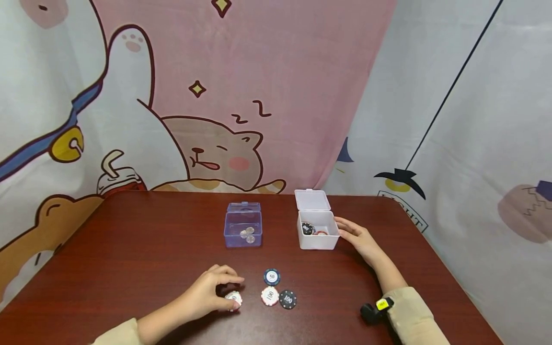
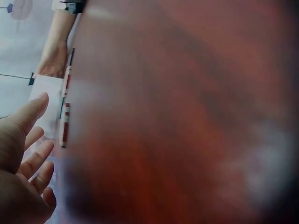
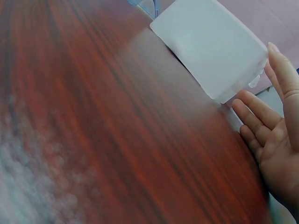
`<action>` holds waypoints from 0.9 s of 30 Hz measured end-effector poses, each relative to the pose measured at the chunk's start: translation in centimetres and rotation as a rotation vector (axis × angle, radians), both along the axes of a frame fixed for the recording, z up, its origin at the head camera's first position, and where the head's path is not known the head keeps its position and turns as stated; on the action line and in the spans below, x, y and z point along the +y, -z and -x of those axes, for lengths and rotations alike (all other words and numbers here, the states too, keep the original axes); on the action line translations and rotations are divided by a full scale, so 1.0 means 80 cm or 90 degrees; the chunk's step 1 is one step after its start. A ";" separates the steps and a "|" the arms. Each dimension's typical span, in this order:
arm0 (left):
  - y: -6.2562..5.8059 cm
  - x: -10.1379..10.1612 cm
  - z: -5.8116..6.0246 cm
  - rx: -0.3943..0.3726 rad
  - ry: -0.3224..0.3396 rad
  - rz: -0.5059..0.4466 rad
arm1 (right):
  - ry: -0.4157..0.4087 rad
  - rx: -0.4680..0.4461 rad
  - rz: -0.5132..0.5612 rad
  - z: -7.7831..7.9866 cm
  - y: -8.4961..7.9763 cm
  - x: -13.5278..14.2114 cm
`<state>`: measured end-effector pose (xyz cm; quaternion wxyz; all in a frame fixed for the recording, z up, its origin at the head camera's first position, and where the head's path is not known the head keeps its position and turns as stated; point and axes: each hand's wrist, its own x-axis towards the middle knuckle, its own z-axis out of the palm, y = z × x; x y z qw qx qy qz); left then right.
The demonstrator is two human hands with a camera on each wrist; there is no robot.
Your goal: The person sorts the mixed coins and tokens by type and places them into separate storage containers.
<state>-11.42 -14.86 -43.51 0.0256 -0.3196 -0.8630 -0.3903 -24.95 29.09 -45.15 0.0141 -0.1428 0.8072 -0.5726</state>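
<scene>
My left hand (image 1: 211,292) is low over the table, thumb and fingers spread around a white poker chip (image 1: 234,299). The thumb tip overlaps the chip's near edge. In the left wrist view, a red-and-white chip (image 2: 65,126) shows edge-on just beyond the left fingers. My right hand (image 1: 358,237) rests its fairly straight fingers at the right side of a white box (image 1: 318,243) with its lid up. Inside lie a black chip (image 1: 307,228) and a partly hidden red-edged one. The right wrist view shows the fingertips at the white box's (image 3: 210,46) corner.
A clear blue box (image 1: 243,240), lid raised, holds several silver coins (image 1: 250,231) left of the white box. Between the hands lie a blue 50 chip (image 1: 272,277), a white 100 chip (image 1: 270,296) and a black 100 chip (image 1: 288,299). A patterned curtain hangs behind the table.
</scene>
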 end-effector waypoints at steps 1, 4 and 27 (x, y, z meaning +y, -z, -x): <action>0.002 -0.001 -0.001 -0.001 -0.001 0.007 | -0.003 0.000 0.000 0.000 0.000 0.000; 0.006 -0.004 -0.003 0.007 -0.002 0.026 | -0.004 0.000 0.002 0.000 0.000 -0.001; 0.011 -0.012 0.002 0.091 0.057 0.046 | -0.004 -0.001 -0.002 0.001 0.001 0.001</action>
